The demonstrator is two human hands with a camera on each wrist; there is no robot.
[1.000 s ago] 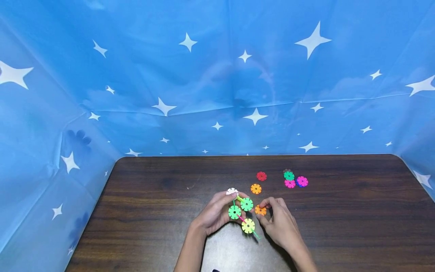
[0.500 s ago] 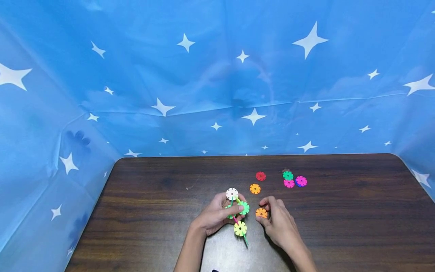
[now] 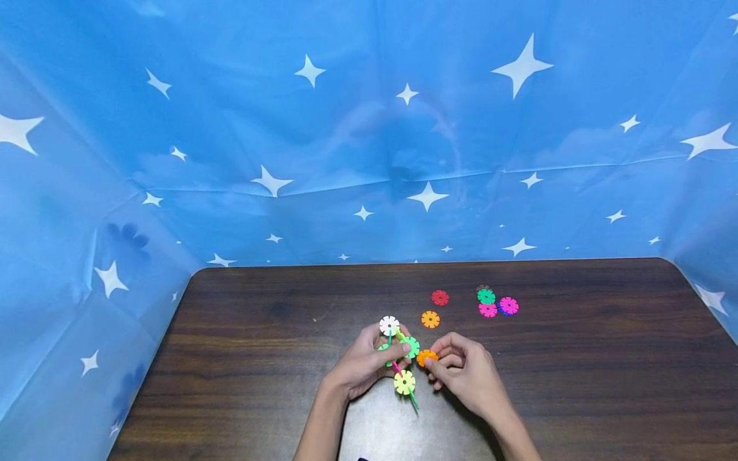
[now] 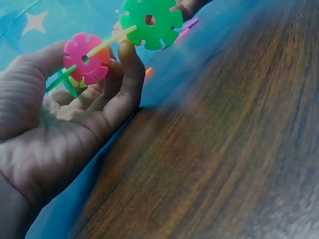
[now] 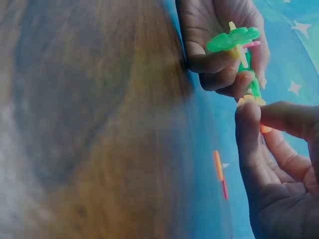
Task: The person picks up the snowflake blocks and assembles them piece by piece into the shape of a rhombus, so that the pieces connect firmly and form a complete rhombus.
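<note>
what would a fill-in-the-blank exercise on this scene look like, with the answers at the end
1. The right hand pinches a disc whose colour is ____.
2. The left hand holds linked discs; the topmost one in the head view is ____.
3. In the head view, the red disc lies to the ____ of the loose pink discs.
4. The blue backdrop is printed with white ____.

Missing words: orange; white; left; stars
</note>
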